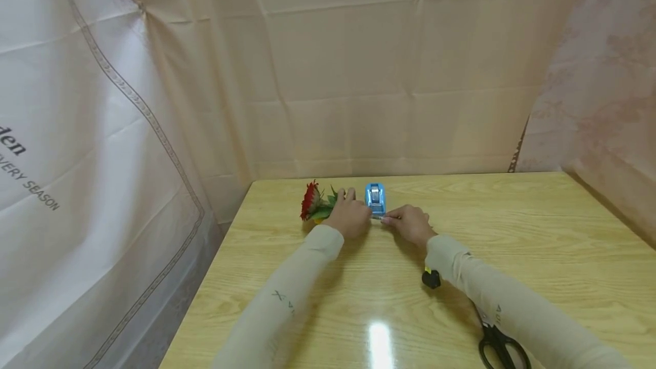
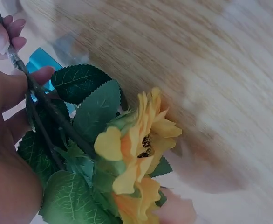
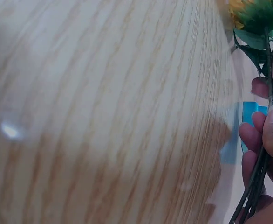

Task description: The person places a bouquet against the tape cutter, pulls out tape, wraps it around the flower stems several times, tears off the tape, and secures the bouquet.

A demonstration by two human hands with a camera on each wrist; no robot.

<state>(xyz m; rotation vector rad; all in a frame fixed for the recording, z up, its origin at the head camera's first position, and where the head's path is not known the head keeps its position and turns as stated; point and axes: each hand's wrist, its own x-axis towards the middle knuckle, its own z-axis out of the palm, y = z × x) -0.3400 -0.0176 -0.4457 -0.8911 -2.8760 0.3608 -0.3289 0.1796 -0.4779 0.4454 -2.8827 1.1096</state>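
My left hand [image 1: 351,216] grips the dark green stems [image 2: 50,107] of a small bunch of flowers. A red flower [image 1: 310,201] shows beyond that hand in the head view, and a yellow flower [image 2: 148,144] with toothed green leaves [image 2: 97,109] fills the left wrist view. Lower on the stems [image 3: 255,191], my right hand [image 1: 408,222] pinches them between thumb and fingers, close to the left fingertips. A shiny greyish band [image 2: 14,58] wraps the stems between the two hands. Just behind the hands stands a blue tape dispenser [image 1: 375,198].
Black-handled scissors [image 1: 502,340] lie under the right forearm near the front. A small black and yellow object [image 1: 431,279] is beside the right cuff. The wooden table [image 1: 538,232] ends at a hanging beige curtain [image 1: 348,73], with a white printed curtain [image 1: 102,187] at left.
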